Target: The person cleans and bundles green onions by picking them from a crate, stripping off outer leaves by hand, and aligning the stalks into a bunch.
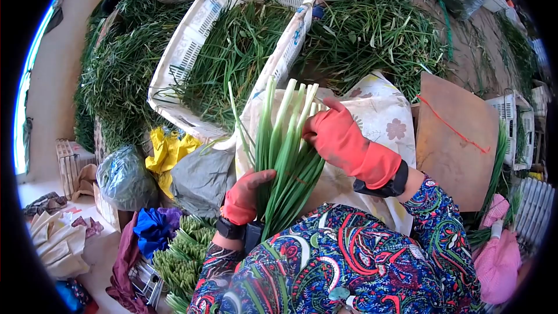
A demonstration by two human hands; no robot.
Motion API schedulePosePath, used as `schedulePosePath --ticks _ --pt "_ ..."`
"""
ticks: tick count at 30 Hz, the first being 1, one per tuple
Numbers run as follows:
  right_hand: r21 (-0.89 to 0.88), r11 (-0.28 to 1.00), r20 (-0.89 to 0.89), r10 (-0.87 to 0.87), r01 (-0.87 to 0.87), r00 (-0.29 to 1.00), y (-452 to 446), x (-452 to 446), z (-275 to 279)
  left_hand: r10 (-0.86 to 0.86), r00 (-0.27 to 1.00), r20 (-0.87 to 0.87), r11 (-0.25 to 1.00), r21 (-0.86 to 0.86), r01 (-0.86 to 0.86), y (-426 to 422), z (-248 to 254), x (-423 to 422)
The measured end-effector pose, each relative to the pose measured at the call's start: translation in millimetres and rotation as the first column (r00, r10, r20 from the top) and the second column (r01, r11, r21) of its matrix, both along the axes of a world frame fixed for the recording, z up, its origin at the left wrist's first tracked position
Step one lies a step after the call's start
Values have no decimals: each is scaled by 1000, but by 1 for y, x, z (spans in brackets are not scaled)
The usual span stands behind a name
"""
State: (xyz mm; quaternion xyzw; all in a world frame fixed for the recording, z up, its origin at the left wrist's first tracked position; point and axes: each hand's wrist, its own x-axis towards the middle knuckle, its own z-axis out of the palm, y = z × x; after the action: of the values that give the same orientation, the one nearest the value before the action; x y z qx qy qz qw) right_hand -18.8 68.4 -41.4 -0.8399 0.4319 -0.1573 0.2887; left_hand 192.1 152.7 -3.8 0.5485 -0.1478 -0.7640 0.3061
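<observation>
A bunch of garlic chives (283, 151), with pale stem ends up and green leaves hanging down, stands in front of my chest. My left hand (249, 196), in a red rubber glove, is wrapped around the bunch from the left, thumb across the leaves. In a matching glove, my right hand (340, 136) has its fingers curled at the right side of the stems, pinching some of them near the pale ends. Its fingertips are partly hidden behind the glove. A patterned cloth (381, 119) lies under and behind the bunch.
A white plastic crate (165, 84) holding loose greens stands ahead. Heaps of greens (372, 29) lie around it. A brown board (456, 139) leans at right. Bundled chives (185, 256) sit at lower left, near a grey bag (203, 180) and a yellow bag (168, 154).
</observation>
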Motion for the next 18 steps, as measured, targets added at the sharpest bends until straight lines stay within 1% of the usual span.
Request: schedulePosePath --ticks 2,3,5,6,7,8,9,10,11,12,13,14,15,16,17,18 --pt "77 996 59 50 -55 997 3 2 8 -48 997 54 994 -99 54 4 -6 3" --pt "114 990 89 77 -87 993 5 3 15 -32 999 -5 997 -73 31 3 -4 3" --pt "194 970 206 107 -148 973 14 2 29 12 993 -120 1000 -14 -14 3 0 3" --pt "232 956 263 116 -180 958 15 0 38 -15 997 -78 998 -70 10 5 -6 6" --pt "302 925 256 154 -230 954 14 -3 49 -41 999 -35 992 -123 36 9 -19 12" --pt "371 887 366 132 -275 921 13 -7 56 -66 998 9 983 -174 66 12 -31 18" --pt "430 843 469 98 -323 878 12 -13 62 91 973 -211 996 37 -85 12 -40 24" --pt "477 794 563 53 -377 825 11 -19 70 92 974 -208 995 61 -81 12 -44 25" --pt "459 791 625 37 -405 780 10 -27 84 93 974 -206 993 85 -77 12 -46 25" --pt "511 749 685 -59 -421 726 8 -37 102 95 975 -202 991 109 -74 11 -47 25" --pt "557 703 730 -160 -442 665 6 -48 115 87 971 -222 994 84 -70 10 -38 23" --pt "473 758 780 -123 -449 614 -1 -67 115 76 976 -205 995 76 -62 9 -38 23" --pt "357 777 826 -4 -518 563 -19 -92 113 66 980 -188 996 67 -54 9 -37 25" --pt "102 787 953 98 -608 287 -42 -103 103 56 984 -171 997 60 -47 9 -37 26" --pt "533 824 778 -389 -190 493 -44 -122 108 58 985 -160 997 55 -50 9 -34 23" --pt "120 960 467 -279 252 839 -52 -151 65 57 987 -152 998 46 -50 9 -27 19"
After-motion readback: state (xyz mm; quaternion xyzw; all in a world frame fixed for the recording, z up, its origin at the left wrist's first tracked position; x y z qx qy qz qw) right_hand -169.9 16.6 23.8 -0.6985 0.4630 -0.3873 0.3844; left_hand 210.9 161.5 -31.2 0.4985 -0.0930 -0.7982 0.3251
